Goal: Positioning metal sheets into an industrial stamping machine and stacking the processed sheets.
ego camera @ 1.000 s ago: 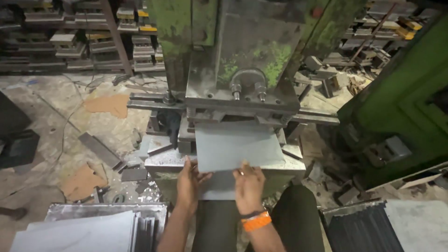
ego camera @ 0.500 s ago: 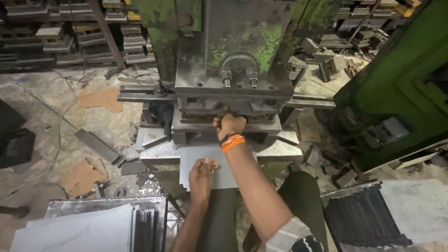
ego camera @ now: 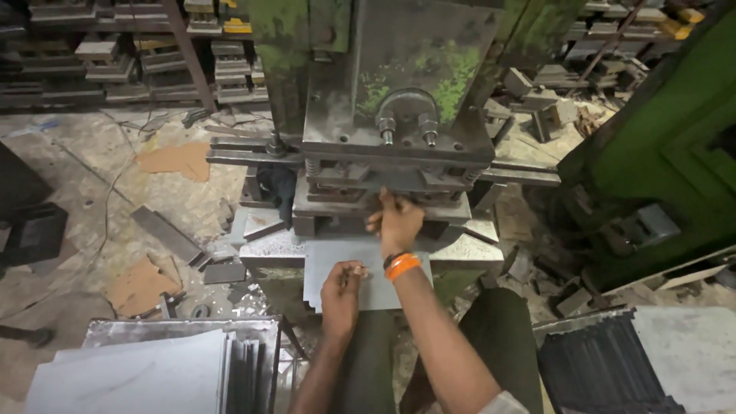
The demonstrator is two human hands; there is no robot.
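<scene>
The grey metal sheet (ego camera: 360,276) lay at the frame centre on the press bed (ego camera: 268,247). The left hand (ego camera: 342,287) pressed it with curled fingers; the right hand (ego camera: 397,222) reached under the die (ego camera: 383,180), its grip unclear. Fingers should stay outside the die.

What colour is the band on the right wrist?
Orange. The wristband shows clearly in the head view, just below the right hand reaching into the press.

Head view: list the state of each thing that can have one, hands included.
Metal sheet: flat on the press bed, far edge under the die.
Press die: ram low.
Left hand: pressing the sheet.
Right hand: reaching into the die gap.
</scene>
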